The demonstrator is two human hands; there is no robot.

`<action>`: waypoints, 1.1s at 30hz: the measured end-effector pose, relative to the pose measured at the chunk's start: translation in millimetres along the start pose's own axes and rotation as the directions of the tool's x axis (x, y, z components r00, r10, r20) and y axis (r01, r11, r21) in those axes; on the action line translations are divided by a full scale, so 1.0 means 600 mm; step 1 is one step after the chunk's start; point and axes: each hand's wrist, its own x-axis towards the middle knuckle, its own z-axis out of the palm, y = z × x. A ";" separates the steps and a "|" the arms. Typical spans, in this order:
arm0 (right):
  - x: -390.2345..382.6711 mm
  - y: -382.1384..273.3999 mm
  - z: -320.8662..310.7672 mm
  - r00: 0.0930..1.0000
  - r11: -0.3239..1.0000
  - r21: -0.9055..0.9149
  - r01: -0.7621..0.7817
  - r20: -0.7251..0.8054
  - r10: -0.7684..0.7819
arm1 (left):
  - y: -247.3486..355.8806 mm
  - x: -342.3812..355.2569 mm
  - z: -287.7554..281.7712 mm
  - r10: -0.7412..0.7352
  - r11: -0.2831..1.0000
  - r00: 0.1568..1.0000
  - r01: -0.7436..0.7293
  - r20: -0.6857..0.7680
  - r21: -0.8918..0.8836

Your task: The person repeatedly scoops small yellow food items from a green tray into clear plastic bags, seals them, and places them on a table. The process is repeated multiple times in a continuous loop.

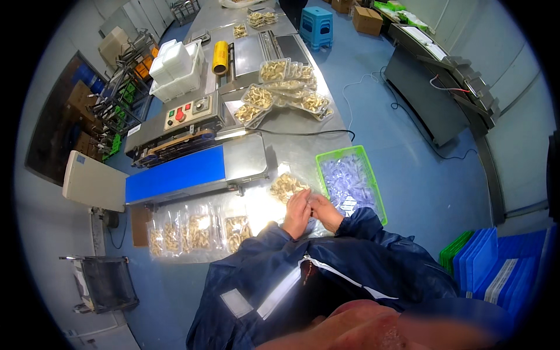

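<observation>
Left hand [297, 211] half-curled against mushroom pack [285, 186]

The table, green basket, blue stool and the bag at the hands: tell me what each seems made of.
Table: metal, likely stainless steel; grey sheen and glare.
Green basket: probably rigid plastic; even bright colour, moulded-looking rim.
Blue stool: likely moulded plastic; uniform colour, slight shine.
Bag: apparently thin, glossy plastic film; its pale contents show through.

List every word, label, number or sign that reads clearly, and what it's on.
None reads clearly.
Control panel: markings too small.
Yellow roll: markings too small.
White strip on blue plastic stack: too blurred.
Purple packets: any print too small.
Clear pack by left hand: nothing readable.
</observation>
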 end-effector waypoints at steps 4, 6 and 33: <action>0.016 -0.012 -0.018 0.985 0.980 0.164 -0.115 -0.113 0.134 | 0.005 0.017 0.007 0.064 0.998 0.993 -0.062 0.101 -0.019; 0.011 -0.035 -0.039 0.972 0.980 0.046 -0.195 -0.124 0.199 | -0.006 0.027 -0.005 0.029 0.999 0.982 -0.034 0.185 0.022; 0.179 -0.127 -0.365 0.917 0.425 -0.852 -0.307 -0.145 0.371 | -0.088 -0.108 -0.178 -0.910 -0.126 0.306 0.442 0.281 -0.888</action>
